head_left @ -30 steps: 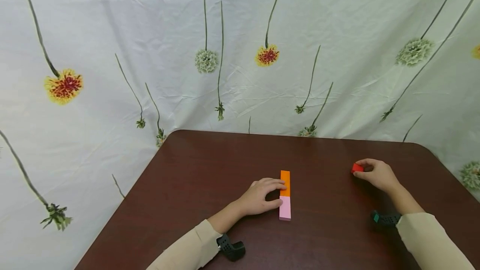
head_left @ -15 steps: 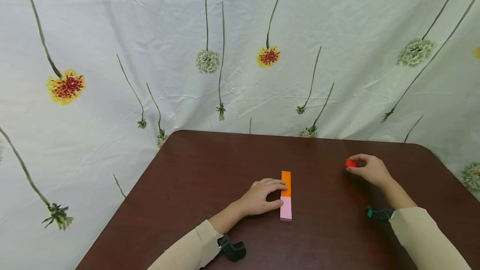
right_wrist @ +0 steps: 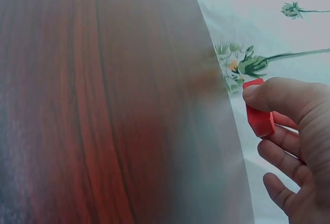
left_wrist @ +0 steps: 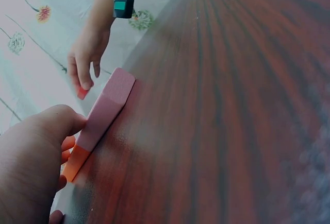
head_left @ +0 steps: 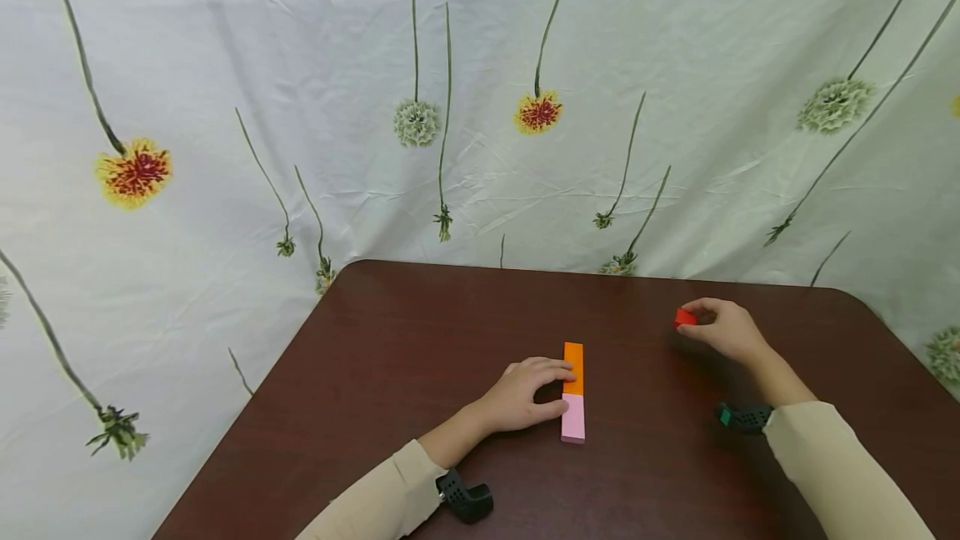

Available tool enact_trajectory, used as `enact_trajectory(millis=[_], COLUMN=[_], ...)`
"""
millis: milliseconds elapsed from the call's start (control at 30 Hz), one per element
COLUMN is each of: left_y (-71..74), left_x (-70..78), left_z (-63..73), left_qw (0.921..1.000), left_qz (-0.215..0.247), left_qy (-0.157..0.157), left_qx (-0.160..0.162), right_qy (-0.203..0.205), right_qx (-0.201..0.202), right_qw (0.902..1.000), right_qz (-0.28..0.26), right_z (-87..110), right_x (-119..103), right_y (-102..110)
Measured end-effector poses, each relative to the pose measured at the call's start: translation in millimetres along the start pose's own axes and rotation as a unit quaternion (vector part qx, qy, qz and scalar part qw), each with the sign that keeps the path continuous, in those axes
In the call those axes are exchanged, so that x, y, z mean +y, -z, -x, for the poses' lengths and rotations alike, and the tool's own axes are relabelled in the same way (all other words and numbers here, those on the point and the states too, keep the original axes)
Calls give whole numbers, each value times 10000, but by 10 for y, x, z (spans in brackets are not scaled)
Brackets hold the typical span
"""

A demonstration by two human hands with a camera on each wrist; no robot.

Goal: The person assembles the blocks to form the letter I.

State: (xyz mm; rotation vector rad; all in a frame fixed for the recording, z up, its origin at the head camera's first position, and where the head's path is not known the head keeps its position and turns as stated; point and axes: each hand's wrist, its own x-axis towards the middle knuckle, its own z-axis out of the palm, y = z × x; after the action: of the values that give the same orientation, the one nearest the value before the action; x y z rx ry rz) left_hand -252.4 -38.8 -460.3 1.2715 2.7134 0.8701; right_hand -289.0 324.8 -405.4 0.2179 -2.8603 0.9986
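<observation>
In the head view, an orange block [head_left: 573, 357] and a pink block [head_left: 573, 422] lie end to end on the table, the pink one nearer the person. My left hand [head_left: 517, 394] rests at their left side, its fingertips over the orange block and its thumb touching the pink block's edge. The left wrist view shows that thumb against the pink block [left_wrist: 111, 100], with the orange block [left_wrist: 77, 163] beyond. Farther right, my right hand [head_left: 727, 330] pinches a small red block [head_left: 686, 317] between thumb and fingers. In the right wrist view the red block [right_wrist: 259, 115] appears above the tabletop's level.
A dark reddish-brown table [head_left: 420, 315] with rounded far corners carries the blocks. Behind it hangs a pale flower-printed cloth [head_left: 480, 165]. Black bands [head_left: 463, 498] sit at both wrists.
My right hand has carried the red block left and slightly away from the person, toward the far edge. The left hand and the orange and pink blocks have stayed put.
</observation>
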Motion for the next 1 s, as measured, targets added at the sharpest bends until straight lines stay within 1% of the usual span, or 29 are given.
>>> enact_trajectory(millis=[433, 667, 1000], left_y=[-2, 5, 10], left_x=[3, 14, 6], left_z=[2, 5, 7], left_qw=[10000, 10000, 10000], left_qz=[-1, -27, -16], left_qy=[-14, -3, -49], left_qx=[28, 6, 31], right_qy=[139, 119, 229], right_qx=[10, -84, -144], right_qw=[9999, 9999, 9996], right_qz=[-25, -78, -27], right_z=[-117, -178, -265], right_x=[-182, -284, -408], right_y=[-47, -81, -122])
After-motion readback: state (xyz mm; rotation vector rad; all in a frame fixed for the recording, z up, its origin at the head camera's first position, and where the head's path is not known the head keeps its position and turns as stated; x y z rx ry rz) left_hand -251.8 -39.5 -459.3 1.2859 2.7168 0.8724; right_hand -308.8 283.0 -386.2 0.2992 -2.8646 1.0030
